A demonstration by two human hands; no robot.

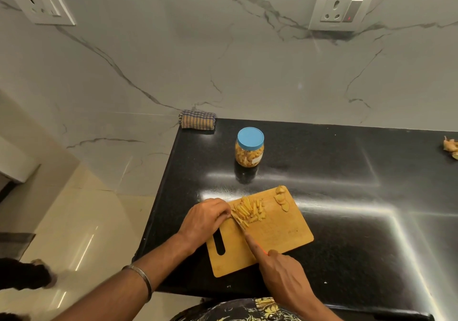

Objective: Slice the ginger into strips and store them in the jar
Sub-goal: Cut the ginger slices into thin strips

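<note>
A wooden cutting board [280,231] lies on the black counter. A pile of yellow ginger strips [249,211] sits at its far left, and a few uncut ginger slices [281,198] lie at its far corner. My left hand [205,219] is curled at the left edge of the pile, fingertips pinching ginger there. My right hand [285,278] grips a knife [250,236] by the handle, blade running up to the pile. A clear jar [249,150] with a blue lid, closed and holding ginger strips, stands behind the board.
A folded striped cloth [197,120] lies at the counter's back left corner. Ginger peel scraps [451,146] sit at the far right. The counter's left edge [158,211] drops to a tiled floor. Two wall sockets are set in the marble backsplash.
</note>
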